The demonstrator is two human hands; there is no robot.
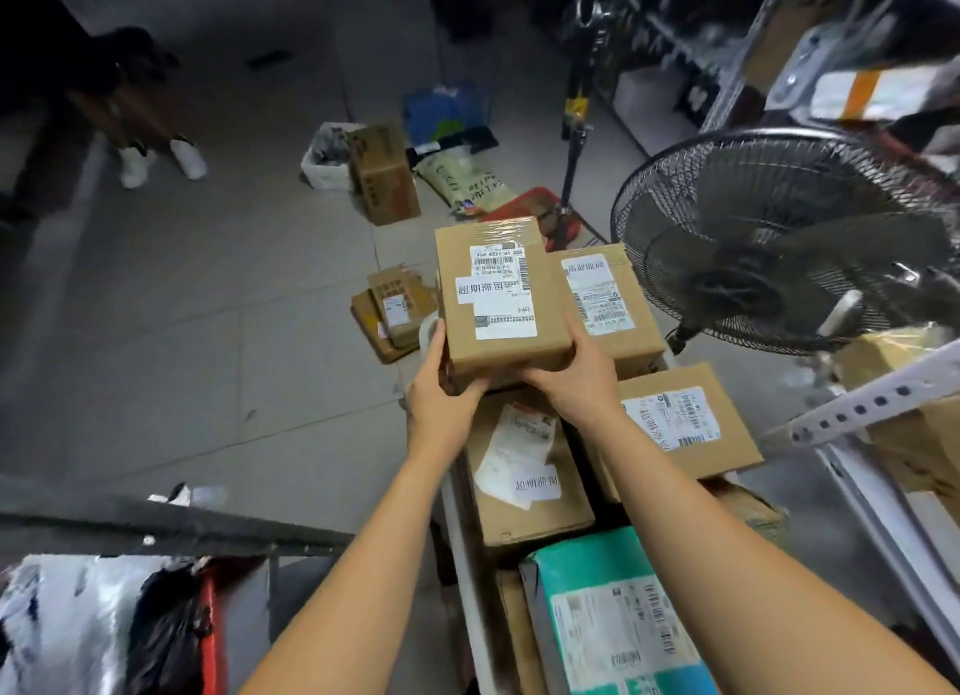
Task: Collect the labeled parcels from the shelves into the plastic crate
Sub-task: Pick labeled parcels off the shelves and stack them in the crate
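A teal parcel (613, 616) is lying closest, at the near end of the crate (460, 538), and both bare forearms are reaching out over it. Beyond it, three brown parcels are sitting packed together: one (524, 481) on the left with crumpled white labels, one (680, 424) on the right, tilted, and one (602, 299) at the far end.

The left hand (441, 382) and right hand (571, 377) are gripping a labelled box (498, 299) by its near corners, above the crate's far half. Each thumb is lying up a side of the box, label facing up. The other fingers are curling under the near edge and are mostly hidden. Whether the box is resting on the parcels beneath, I cannot tell.

A black fan (779, 247) is standing just right of the crate, beside a white shelf post (872, 408). More cartons (395, 304) are lying on the tiled floor to the left.
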